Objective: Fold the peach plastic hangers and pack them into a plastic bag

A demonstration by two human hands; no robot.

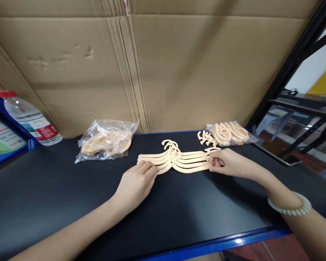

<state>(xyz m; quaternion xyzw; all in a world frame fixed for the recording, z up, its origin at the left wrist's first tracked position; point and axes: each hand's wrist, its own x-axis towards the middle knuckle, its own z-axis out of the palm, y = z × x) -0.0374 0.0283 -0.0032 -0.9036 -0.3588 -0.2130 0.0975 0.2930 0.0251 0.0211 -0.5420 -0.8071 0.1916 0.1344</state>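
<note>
Several cream plastic clothes hangers (190, 169) lie side by side on the black tabletop, their curved hooks (171, 146) overlapping at the middle. My left hand (137, 181) rests over the left end of the nearest hanger, its fingers closed on that arm. At the opposite end, my right hand (222, 163) is closed, thumb and fingers pinched at the hanger's right tip. Those fingers hide the tip and any small part there. Just beyond my right hand lies a short cream piece (212, 149). Farther back is a small pile of curved cream pieces (206, 138).
A clear plastic bag (105, 139) of cream parts lies at the back left, another bag (230, 133) at the back right. A red-capped bottle (32, 119) leans at the far left. Cardboard (163, 72) stands behind. A dark flat device (277, 154) lies at the right edge.
</note>
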